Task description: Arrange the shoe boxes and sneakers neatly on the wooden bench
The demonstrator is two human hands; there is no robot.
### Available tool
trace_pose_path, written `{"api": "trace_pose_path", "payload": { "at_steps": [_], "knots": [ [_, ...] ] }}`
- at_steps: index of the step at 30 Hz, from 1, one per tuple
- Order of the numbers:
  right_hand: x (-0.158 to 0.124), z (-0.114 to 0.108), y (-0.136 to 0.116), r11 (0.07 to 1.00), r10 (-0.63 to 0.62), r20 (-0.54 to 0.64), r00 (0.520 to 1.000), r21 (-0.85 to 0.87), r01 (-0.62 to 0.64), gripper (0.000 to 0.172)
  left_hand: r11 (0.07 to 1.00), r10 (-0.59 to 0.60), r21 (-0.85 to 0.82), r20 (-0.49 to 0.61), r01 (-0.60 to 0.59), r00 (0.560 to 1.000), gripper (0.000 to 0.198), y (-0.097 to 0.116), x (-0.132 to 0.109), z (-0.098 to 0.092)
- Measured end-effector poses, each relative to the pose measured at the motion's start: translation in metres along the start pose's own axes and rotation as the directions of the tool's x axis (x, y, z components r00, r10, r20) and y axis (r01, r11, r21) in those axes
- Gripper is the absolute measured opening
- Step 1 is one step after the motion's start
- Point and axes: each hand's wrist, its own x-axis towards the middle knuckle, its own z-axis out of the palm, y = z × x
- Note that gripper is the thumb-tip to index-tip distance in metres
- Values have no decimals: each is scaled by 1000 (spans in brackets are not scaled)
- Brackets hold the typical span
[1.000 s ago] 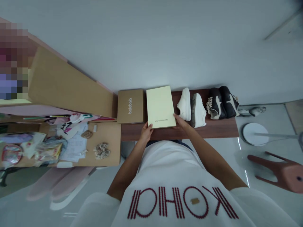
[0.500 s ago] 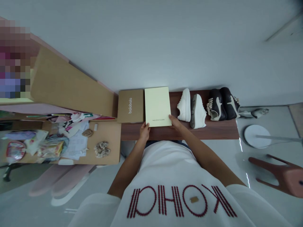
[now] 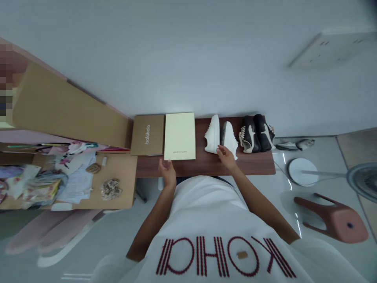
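Note:
A pale yellow shoebox (image 3: 180, 135) lies closed on the dark wooden bench (image 3: 203, 169), beside a brown "balabala" box (image 3: 147, 135). My left hand (image 3: 167, 173) is at the near edge of the yellow box, fingers apart and holding nothing. To the right, my right hand (image 3: 226, 156) is over the near end of the white sneakers, its fingers loosely spread. One white sneaker (image 3: 213, 133) stands left of it; the other white sneaker (image 3: 229, 137) is partly covered by the hand. Whether the fingertips touch a shoe I cannot tell.
Black shoes with cream laces (image 3: 255, 133) stand at the bench's right end. On the left, a desk (image 3: 123, 173) holds papers, plastic bags and a scrunchie (image 3: 111, 189). A pink stool (image 3: 338, 218) and a fan (image 3: 363, 181) stand on the floor at right.
Both hands have let go of the yellow box. My right hand has moved right to the white sneakers; my left hand has drawn slightly back from the box. The view has shifted right.

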Motion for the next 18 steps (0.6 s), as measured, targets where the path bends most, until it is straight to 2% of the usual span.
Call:
{"api": "trace_pose_path", "payload": {
  "at_steps": [1,2,3,5,7,10,13,16,18],
  "knots": [
    [-1,-23,7,999,-20,-69,997,-43,17,66,997,73,30,-33,-72,997,53,4,-12,8],
    [0,-44,13,996,-20,-124,992,-93,9,63,993,119,23,-5,-119,993,54,9,-24,20],
    [1,-62,20,989,-6,-161,987,-149,-18,58,989,146,-6,72,-146,987,54,14,-34,37],
    [7,-88,31,961,58,-172,983,-258,-102,48,988,156,-53,293,-147,943,54,25,-48,79],
    [14,-100,37,922,134,-112,985,-349,-165,41,994,101,-14,442,-106,891,59,35,-52,125],
    [23,-102,39,908,188,35,982,-387,-161,34,980,-16,182,472,-79,881,65,41,-43,178],
    [28,-97,36,922,197,158,968,-367,-128,31,957,-119,287,494,-33,861,59,39,-30,201],
    [29,-94,31,921,223,212,952,-365,-135,40,952,-165,305,547,-12,821,54,36,-24,204],
    [29,-94,28,929,222,251,942,-349,-126,42,945,-164,324,573,-38,803,53,37,-22,202]
  ]
}}
